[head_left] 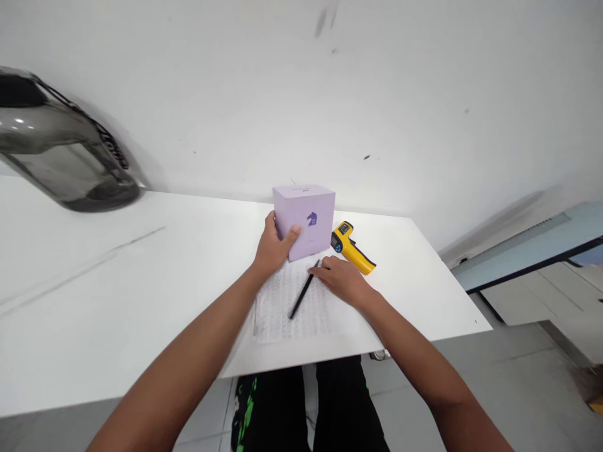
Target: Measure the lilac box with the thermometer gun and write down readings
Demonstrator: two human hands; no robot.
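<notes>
My left hand [276, 246] is closed on the left side of a lilac box [306, 220], its thumb across the front face. The box is upright and bears a dark blue horse-head mark; whether its base rests on the table I cannot tell. Just in front of it, the fingers of my right hand [342, 276] pinch the far end of a black pen [301, 296]. This pen slants over a sheet of clear bubble wrap [277, 323]. Right of the box lies a yellow and black infrared thermometer gun [355, 254], close beyond my right hand.
The white table [117, 301] runs along a pale wall [282, 94]. A large grey see-through bottle [70, 150] with a strap stands at the back left. The table ends on the right, with another panel-topped desk [532, 245] past a gap.
</notes>
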